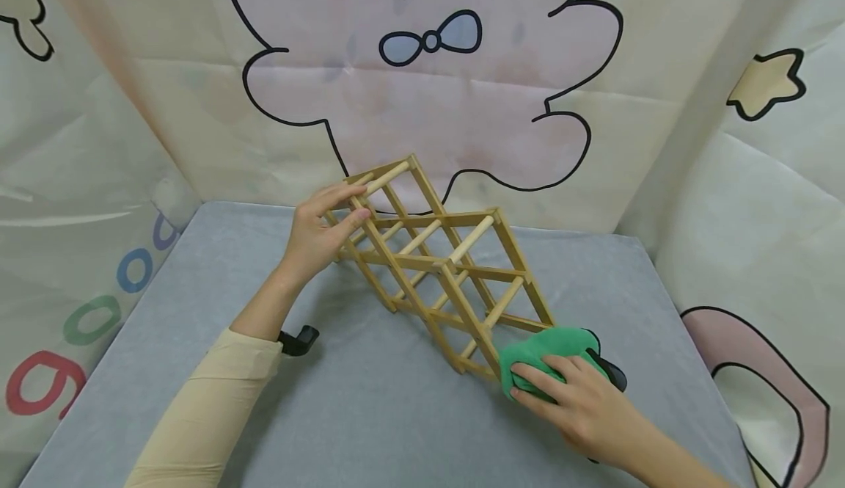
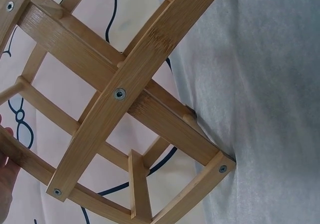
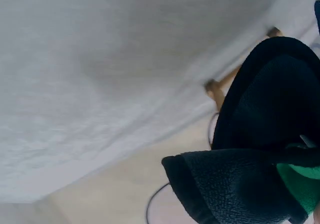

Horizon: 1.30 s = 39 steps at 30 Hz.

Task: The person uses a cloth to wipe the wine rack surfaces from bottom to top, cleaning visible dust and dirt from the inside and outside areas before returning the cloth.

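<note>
A bamboo lattice rack (image 1: 470, 319) of crossed slats and round dowels stands tilted on the table, its upper corner raised toward the left. My left hand (image 1: 320, 227) grips that upper left end, thumb on the near side and fingers over the top. At the lower right end, my right hand (image 1: 584, 407) holds a bunched green cloth (image 1: 551, 345) against the slats. Dark backing on the cloth (image 3: 270, 104) fills much of the right wrist view and hides most of that hand. Screw heads show on the slats (image 2: 150, 59) in the left wrist view.
A grey-blue cloth covers the table (image 1: 370, 429). Behind it hangs a backdrop (image 1: 495, 99) with a cartoon animal, and printed side sheets (image 1: 759, 202) stand at both sides. A black wrist mount (image 1: 300, 341) juts from the left wrist.
</note>
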Motion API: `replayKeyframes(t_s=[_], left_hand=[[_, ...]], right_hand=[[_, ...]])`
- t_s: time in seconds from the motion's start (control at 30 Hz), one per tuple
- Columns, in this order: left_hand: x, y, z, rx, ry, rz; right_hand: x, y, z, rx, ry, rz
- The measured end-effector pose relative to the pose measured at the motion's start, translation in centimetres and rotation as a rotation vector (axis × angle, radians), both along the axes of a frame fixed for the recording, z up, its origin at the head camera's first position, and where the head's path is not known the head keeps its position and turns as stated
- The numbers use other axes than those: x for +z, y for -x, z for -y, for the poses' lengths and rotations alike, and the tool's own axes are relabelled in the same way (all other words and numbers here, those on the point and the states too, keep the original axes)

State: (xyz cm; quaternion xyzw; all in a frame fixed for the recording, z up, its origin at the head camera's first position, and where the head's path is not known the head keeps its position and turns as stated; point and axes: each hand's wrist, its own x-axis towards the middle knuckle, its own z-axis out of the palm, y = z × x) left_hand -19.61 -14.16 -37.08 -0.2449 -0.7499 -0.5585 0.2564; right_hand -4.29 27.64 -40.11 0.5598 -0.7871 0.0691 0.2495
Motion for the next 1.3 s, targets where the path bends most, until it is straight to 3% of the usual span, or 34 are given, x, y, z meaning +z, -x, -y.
replayKeyframes(t_s=[0.2, 0.43, 0.57, 0.67, 0.87, 0.93, 1.07, 1.3], left_hand=[[-0.1, 0.1, 0.0, 0.004, 0.011, 0.006], [-0.2, -0.1, 0.1, 0.029, 0.027, 0.001], [-0.2, -0.1, 0.1, 0.032, 0.043, -0.032], [-0.1, -0.3, -0.2, 0.069, 0.102, -0.121], [0.7, -1.9, -1.5, 0.323, 0.406, -0.406], [1.0, -2.6, -2.2, 0.363, 0.453, -0.463], [1.4, -4.3, -3.6, 0.342, 0.440, -0.501], [1.3, -6.2, -5.9, 0.262, 0.406, -0.493]], right_hand=[[-1.4, -0.3, -1.8, 0.001, 0.011, -0.006], [-1.7, 0.2, -4.8, -0.142, -0.116, 0.038], [-1.8, 0.9, -5.9, -0.185, -0.105, 0.045], [-1.8, 1.5, -6.6, -0.205, -0.075, 0.057], [-1.1, 2.9, -7.8, -0.278, -0.010, 0.037], [-0.9, 3.3, -8.1, -0.308, 0.006, 0.016], [-0.5, 3.9, -8.6, -0.352, 0.018, 0.002], [-0.6, 4.7, -9.0, -0.352, 0.068, -0.021]])
